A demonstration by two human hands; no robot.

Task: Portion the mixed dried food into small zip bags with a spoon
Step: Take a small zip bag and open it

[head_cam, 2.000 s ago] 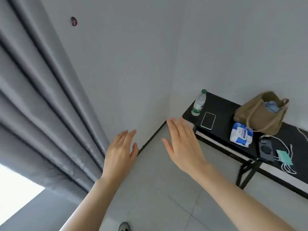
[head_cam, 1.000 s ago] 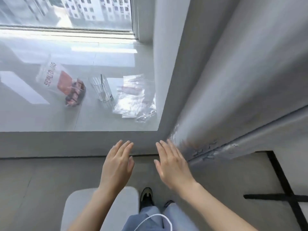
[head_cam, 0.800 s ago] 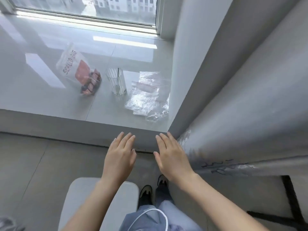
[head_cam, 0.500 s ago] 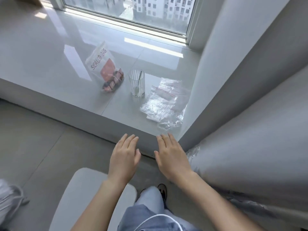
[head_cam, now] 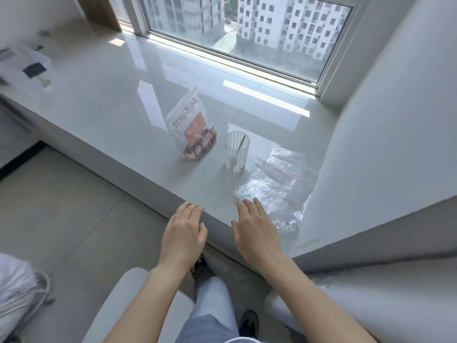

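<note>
A clear bag printed "SEALED BAG" (head_cam: 191, 131) lies on the glossy window ledge (head_cam: 118, 112), with dark and red dried food in its lower end. To its right a ribbed glass (head_cam: 236, 152) stands upright with a spoon (head_cam: 238, 151) inside. A pile of small clear zip bags (head_cam: 277, 184) with red strips lies right of the glass, against the wall. My left hand (head_cam: 184, 233) and my right hand (head_cam: 254, 231) hover palm down at the ledge's near edge, fingers straight, holding nothing. The right fingertips are just short of the zip bags.
A grey curtain (head_cam: 395, 169) hangs at the right, close to the zip bags. White boxes (head_cam: 22, 63) sit on the ledge's far left. A pale stool (head_cam: 138, 308) is under my arms, with my legs and shoes (head_cam: 248, 323) on the tiled floor.
My view has swung from a side table and wall over to the window ledge and risen. Both hands stayed flat and empty and now reach the ledge's near edge.
</note>
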